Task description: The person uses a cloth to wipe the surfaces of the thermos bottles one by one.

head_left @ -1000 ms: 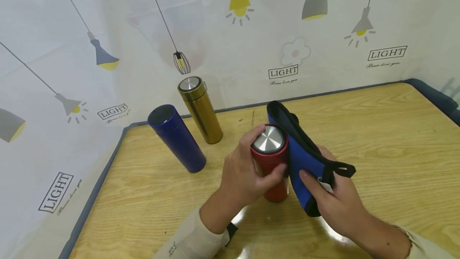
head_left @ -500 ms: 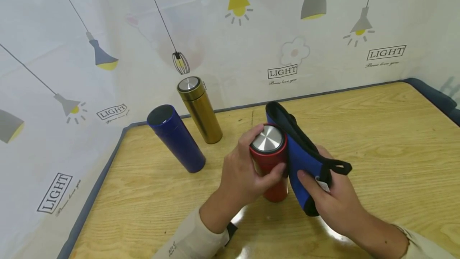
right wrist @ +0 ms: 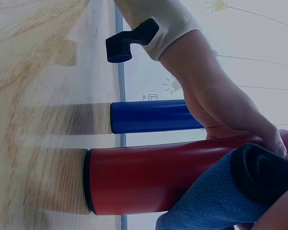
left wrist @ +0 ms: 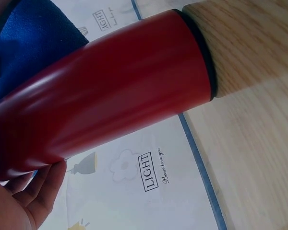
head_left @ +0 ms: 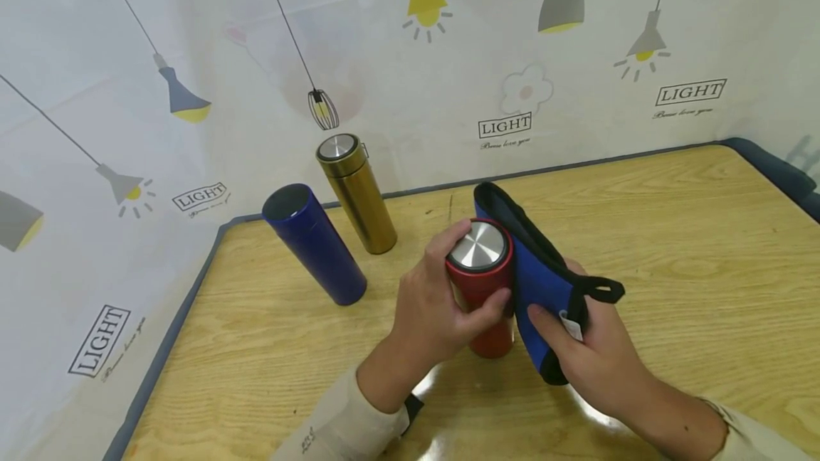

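Note:
A red thermos bottle (head_left: 492, 336) with a silver, black-rimmed lid stands upright before me; its body fills much of the left wrist view (left wrist: 125, 81). My left hand (head_left: 429, 304) grips it around its upper part, thumb at the front. Just to its right, my right hand (head_left: 605, 354) holds a blue fabric bottle sleeve (head_left: 544, 272) with black trim and a small loop, thumb on the near face and the other fingers behind, largely hidden. The sleeve lies slanted against the bottle's right side in the head view. The right wrist view shows the sleeve (right wrist: 206, 201) overlapping the bottle.
To the left stand a dark blue bottle (head_left: 317, 247) and, behind it, a gold bottle (head_left: 360, 198) with a silver lid. The wooden table (head_left: 705, 247) ends at a grey edge, with a lamp-patterned wall covering (head_left: 410, 77) behind.
The blue sleeve's loop end has shifted slightly left with my right hand, and its top edge has flattened a little. My left hand stays on the red bottle.

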`<state>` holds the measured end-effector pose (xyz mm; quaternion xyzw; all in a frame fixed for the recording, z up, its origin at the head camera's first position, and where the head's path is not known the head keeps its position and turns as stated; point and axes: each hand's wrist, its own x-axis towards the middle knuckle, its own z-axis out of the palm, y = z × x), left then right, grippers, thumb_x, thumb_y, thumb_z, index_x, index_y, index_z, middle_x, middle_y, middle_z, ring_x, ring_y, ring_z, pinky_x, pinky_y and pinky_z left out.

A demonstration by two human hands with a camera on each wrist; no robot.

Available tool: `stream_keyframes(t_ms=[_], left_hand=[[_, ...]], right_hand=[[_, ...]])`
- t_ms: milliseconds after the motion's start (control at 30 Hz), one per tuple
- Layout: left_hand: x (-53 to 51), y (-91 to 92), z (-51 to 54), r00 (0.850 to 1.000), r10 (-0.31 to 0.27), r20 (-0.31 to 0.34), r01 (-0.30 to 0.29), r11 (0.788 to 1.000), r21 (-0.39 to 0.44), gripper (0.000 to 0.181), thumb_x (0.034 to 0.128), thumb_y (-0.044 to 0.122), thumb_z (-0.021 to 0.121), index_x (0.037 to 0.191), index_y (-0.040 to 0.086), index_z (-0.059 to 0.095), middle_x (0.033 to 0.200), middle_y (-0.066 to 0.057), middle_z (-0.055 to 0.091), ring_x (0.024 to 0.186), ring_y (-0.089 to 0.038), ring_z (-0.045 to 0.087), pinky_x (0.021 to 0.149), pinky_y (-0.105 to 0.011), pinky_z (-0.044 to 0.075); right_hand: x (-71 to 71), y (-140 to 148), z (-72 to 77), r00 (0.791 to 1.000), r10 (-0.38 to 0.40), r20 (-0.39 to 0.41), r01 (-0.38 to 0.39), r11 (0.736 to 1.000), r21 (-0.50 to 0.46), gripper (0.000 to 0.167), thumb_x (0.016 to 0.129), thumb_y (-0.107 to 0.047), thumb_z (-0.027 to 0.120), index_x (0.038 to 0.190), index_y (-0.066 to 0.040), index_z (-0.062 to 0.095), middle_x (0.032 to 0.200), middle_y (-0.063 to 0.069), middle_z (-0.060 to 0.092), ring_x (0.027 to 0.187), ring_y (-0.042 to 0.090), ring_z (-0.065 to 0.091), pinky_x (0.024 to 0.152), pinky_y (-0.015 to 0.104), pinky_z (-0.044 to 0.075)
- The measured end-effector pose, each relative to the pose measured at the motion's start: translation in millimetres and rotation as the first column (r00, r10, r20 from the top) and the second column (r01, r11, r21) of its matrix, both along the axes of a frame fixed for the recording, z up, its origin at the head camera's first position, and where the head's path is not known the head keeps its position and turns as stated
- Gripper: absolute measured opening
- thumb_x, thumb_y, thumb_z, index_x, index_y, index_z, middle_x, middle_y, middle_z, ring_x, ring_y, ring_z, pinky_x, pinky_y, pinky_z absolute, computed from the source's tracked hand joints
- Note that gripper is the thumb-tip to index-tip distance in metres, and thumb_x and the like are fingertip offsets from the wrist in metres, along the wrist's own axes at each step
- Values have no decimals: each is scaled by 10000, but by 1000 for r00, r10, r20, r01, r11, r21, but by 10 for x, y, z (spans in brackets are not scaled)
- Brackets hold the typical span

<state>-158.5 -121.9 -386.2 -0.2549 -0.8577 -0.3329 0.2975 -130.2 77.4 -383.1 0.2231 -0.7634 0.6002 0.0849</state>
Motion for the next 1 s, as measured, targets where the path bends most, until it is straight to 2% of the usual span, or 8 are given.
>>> stream_keyframes(t_ms=[200,600,700,1000], left_hand=[[-12,-1,-4,1000,-4,-15,4,1000,4,736,930,538,590,1447,111,287,1336,-127,608,1019,-223,713,798,-295,609],[-17,-2,-2,1000,-2,-15,2,1000,4,738,923,528,607,1444,115,287,1350,-119,604,1036,-220,708,808,-301,608],[-17,-3,-5,1000,1,-19,-1,1000,2,737,924,537,598,1444,115,289,1349,-119,604,1032,-222,709,805,-303,608],[-25,-5,-19,999,6,-42,-6,1000,1,724,933,559,557,1434,104,301,1314,-126,624,993,-226,717,792,-304,610]], right_hand=[[4,7,-2,999,-13,31,11,999,43,489,955,9,599,1414,-137,513,1291,31,585,1087,88,617,872,166,511],[-13,2,-13,999,-9,38,7,999,46,508,940,22,611,1417,-123,510,1311,66,590,1115,61,609,889,147,500],[-7,1,-14,999,-14,46,11,998,54,494,955,5,604,1419,-139,510,1308,39,586,1111,65,611,883,158,508],[-3,34,-54,1000,-16,22,17,1000,-7,414,992,25,529,1392,-80,560,1285,-55,616,1122,34,626,903,131,505]])
